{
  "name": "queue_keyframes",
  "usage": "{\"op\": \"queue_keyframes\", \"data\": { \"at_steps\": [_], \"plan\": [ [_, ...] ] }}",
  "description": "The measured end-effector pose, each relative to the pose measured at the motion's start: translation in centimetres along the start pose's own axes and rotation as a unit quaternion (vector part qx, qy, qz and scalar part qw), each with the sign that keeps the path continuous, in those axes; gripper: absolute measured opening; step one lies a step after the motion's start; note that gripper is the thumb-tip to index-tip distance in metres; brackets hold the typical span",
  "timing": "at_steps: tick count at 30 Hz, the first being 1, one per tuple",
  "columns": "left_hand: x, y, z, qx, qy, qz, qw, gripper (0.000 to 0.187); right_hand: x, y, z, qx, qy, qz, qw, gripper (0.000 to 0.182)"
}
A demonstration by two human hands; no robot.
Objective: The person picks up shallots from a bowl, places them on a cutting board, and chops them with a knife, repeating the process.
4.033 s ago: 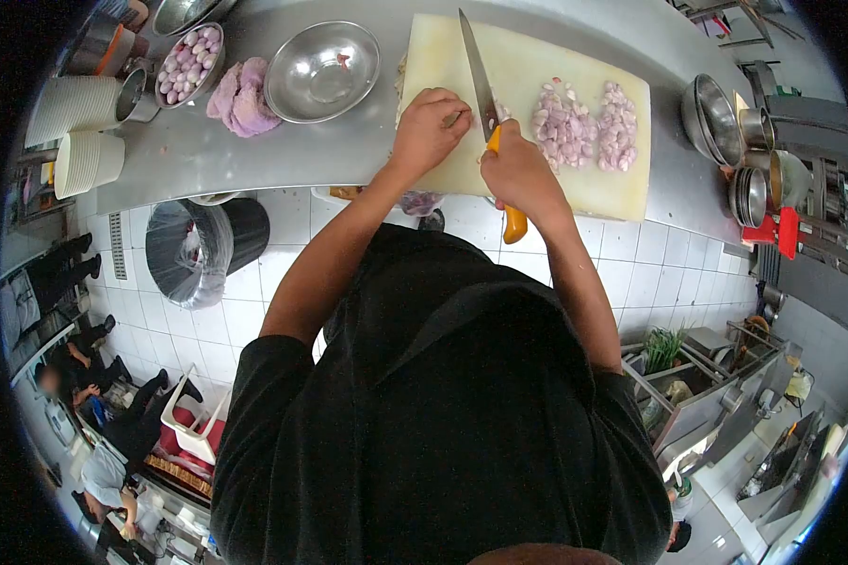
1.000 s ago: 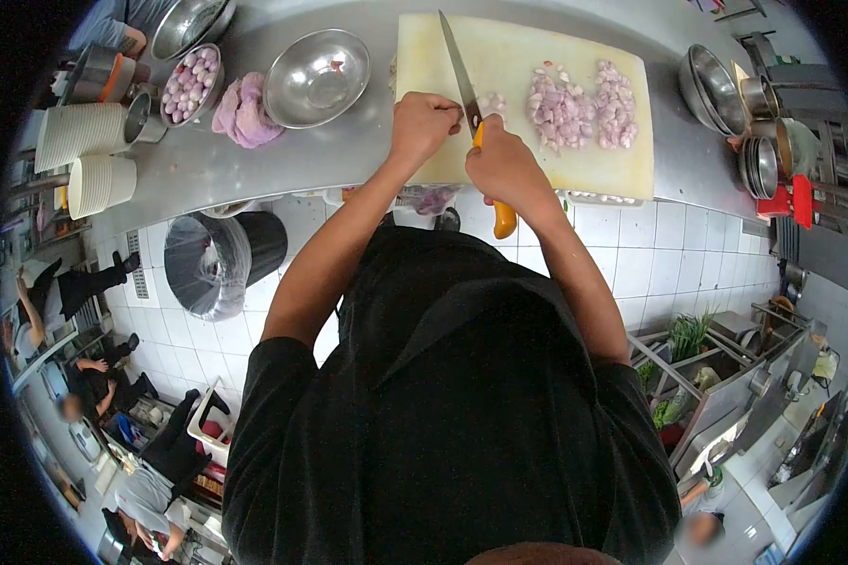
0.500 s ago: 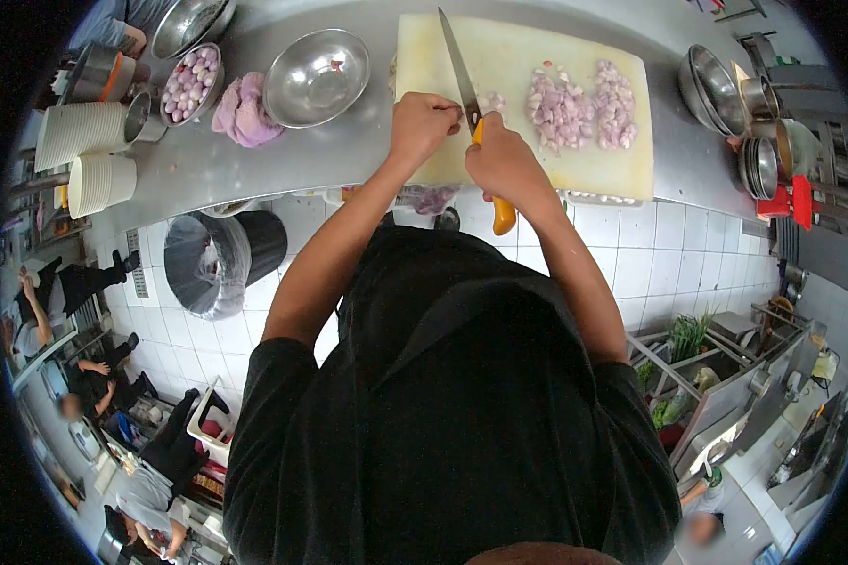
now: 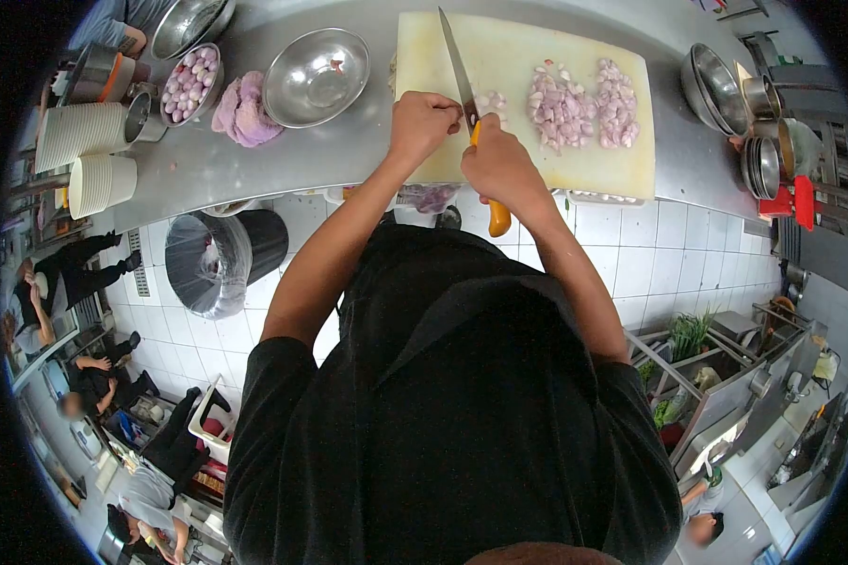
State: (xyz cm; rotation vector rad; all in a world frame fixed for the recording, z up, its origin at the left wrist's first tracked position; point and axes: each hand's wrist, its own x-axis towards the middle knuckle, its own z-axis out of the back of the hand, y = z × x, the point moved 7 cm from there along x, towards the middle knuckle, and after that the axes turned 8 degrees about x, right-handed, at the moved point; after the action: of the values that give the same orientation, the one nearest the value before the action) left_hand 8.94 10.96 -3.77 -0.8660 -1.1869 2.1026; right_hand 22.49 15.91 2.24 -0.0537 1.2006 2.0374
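Observation:
My right hand (image 4: pixel 501 168) is wrapped round the orange handle of a long knife (image 4: pixel 459 66), whose blade points away from me over the pale cutting board (image 4: pixel 598 174). Just left of the blade, my left hand (image 4: pixel 427 125) has its fingers curled together at the board's left part; what they hold is too small and hidden to make out. A few chopped purple-white pieces (image 4: pixel 491 102) lie right of the blade. Farther right on the board are two heaps of chopped shallots, one nearer the middle (image 4: pixel 561 111) and one beyond it (image 4: pixel 616 104).
Left of the board stand a steel bowl (image 4: pixel 297 94), a pink cloth (image 4: pixel 246 113) and a bowl of peeled shallots (image 4: pixel 189 83). Metal bowls (image 4: pixel 713 89) sit at the table's right end. A lined bin (image 4: pixel 207 264) is on the floor. Several people are at the far left.
My right hand and the knife handle have shifted slightly left, towards my left hand. My left hand has hardly moved.

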Motion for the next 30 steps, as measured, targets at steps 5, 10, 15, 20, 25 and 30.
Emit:
{"op": "queue_keyframes", "data": {
  "at_steps": [5,10,15,20,25,30],
  "plan": [
    [0.1,0.3,0.0,-0.022,-0.004,0.008,1.0,0.016,1.0,-0.9,-1.2,0.015,-0.009,0.001,1.0,0.035],
    [-0.6,-0.1,-0.3,-0.015,-0.009,0.013,1.0,0.018,2.5,-2.6,-1.5,0.033,-0.021,0.009,0.999,0.035],
    [-1.0,-1.5,-0.6,0.111,-0.061,-0.079,0.989,0.021,1.8,-3.9,1.9,0.048,-0.078,0.012,0.996,0.035],
    [-2.2,-0.3,0.7,0.047,-0.091,-0.088,0.991,0.024,0.1,-2.9,1.4,0.068,-0.061,0.034,0.995,0.034],
    [-5.3,0.8,3.2,-0.031,-0.1,-0.044,0.993,0.024,-1.6,-2.7,-1.7,0.056,-0.016,0.053,0.997,0.033],
    [-7.3,1.6,4.7,-0.062,-0.124,0.008,0.99,0.021,-0.4,-7.5,0.6,0.05,-0.036,-0.003,0.998,0.036]
  ]
}}
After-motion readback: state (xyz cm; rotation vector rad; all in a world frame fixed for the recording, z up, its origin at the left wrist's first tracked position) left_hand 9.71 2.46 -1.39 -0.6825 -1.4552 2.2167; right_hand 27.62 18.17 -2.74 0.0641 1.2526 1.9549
